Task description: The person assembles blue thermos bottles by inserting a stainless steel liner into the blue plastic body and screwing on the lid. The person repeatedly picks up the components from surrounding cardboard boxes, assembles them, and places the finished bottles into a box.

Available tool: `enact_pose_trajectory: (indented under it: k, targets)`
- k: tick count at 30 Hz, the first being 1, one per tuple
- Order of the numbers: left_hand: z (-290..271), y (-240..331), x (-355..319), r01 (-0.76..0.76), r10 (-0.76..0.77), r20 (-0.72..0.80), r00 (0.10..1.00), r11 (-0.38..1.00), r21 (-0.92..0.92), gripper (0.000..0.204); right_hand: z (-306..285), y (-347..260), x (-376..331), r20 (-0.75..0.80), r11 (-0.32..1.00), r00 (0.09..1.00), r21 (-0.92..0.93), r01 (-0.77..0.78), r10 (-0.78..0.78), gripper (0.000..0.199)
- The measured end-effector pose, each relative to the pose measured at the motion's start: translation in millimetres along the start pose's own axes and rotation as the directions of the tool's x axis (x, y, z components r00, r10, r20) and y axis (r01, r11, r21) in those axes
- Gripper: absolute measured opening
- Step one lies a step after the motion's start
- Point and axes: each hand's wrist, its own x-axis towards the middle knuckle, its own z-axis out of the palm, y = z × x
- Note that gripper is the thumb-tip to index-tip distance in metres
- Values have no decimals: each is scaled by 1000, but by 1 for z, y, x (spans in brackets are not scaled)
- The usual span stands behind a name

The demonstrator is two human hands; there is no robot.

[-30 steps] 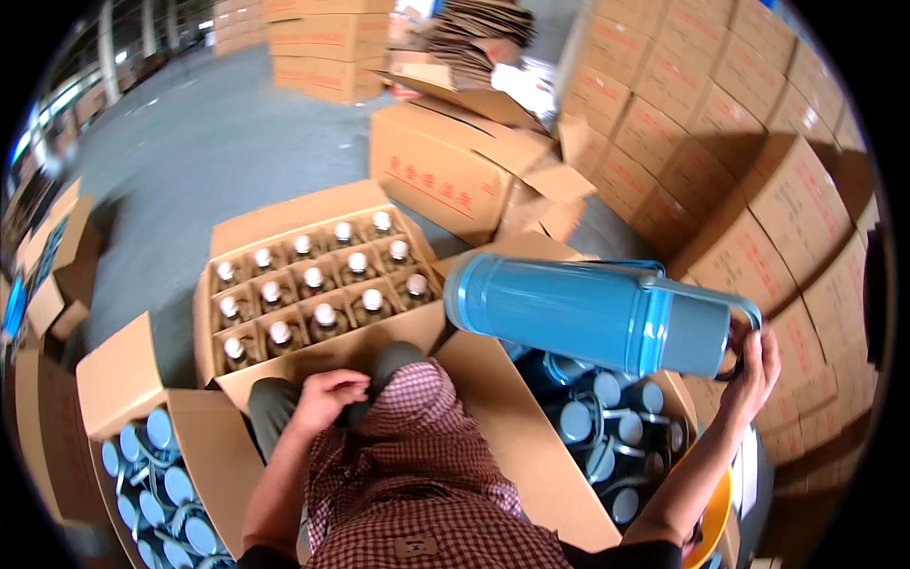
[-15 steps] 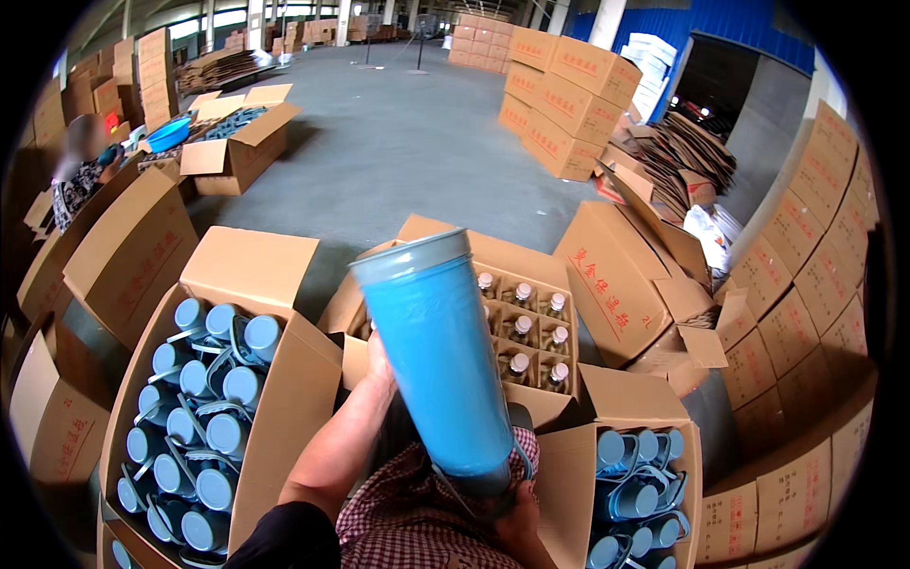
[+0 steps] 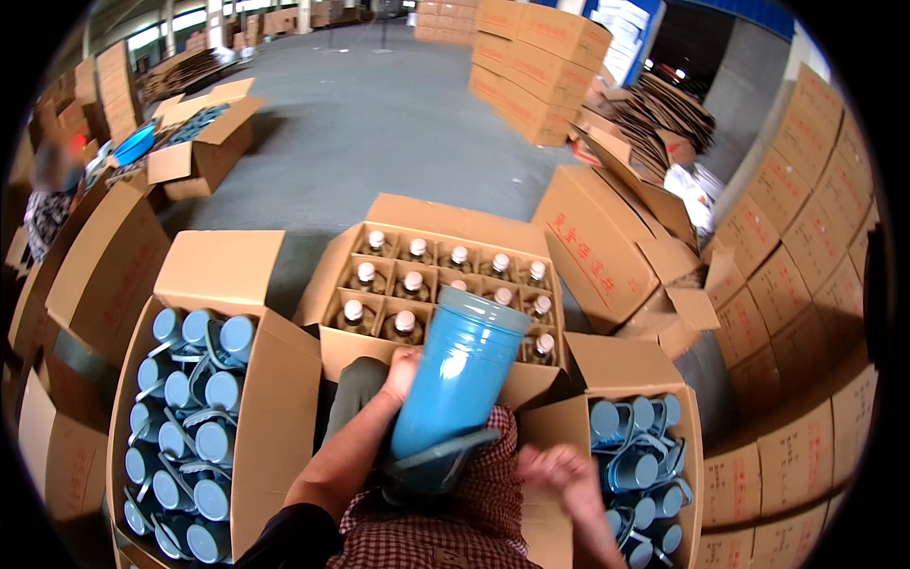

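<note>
My left hand (image 3: pixel 405 372) is closed round the side of a blue thermos casing (image 3: pixel 453 370), a glossy tall cylinder tilted with its wide rim up and to the right. Its dark blue carrying handle (image 3: pixel 445 448) crosses the lower end, above my checked apron (image 3: pixel 417 536). My right hand (image 3: pixel 561 469) is off the casing, at the inner side of the right box; motion blurs its fingers. Just beyond the casing stands a divided carton (image 3: pixel 455 220) of glass bottles with white caps (image 3: pixel 413 282), partly hidden by the casing.
Blue lidded thermoses (image 3: pixel 224 390) with handles fill an open carton (image 3: pixel 277 427) on my left. More thermoses (image 3: pixel 629 470) stand in a carton (image 3: pixel 621 362) on my right. Stacked cartons (image 3: pixel 540 71) and flattened cardboard (image 3: pixel 664 119) lie beyond. A person (image 3: pixel 47 204) sits far left.
My right hand has let go of the casing's lower end and moved right. The casing now leans right instead of left and sits lower, and more capped bottles show.
</note>
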Motion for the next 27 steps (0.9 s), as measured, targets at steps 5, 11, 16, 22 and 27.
enact_pose_trajectory:
  k: [5,11,16,22,27]
  targets:
    - [44,23,-20,27,-28,71,997,999,16,19,28,-102,97,-79,646,690,-442,622,-719,30]
    - [36,10,-26,-138,114,98,989,948,287,19,51,-96,178,153,598,793,-578,556,-590,60]
    - [14,4,-18,203,-204,30,978,925,-320,24,3,-39,203,-30,713,894,-615,336,-448,61]
    - [13,0,-9,379,-359,132,924,817,-434,27,85,-128,193,250,635,896,-637,438,-367,54]
    - [2,35,-6,8,-11,10,1000,969,245,31,53,-106,215,242,911,892,-65,408,-382,34]
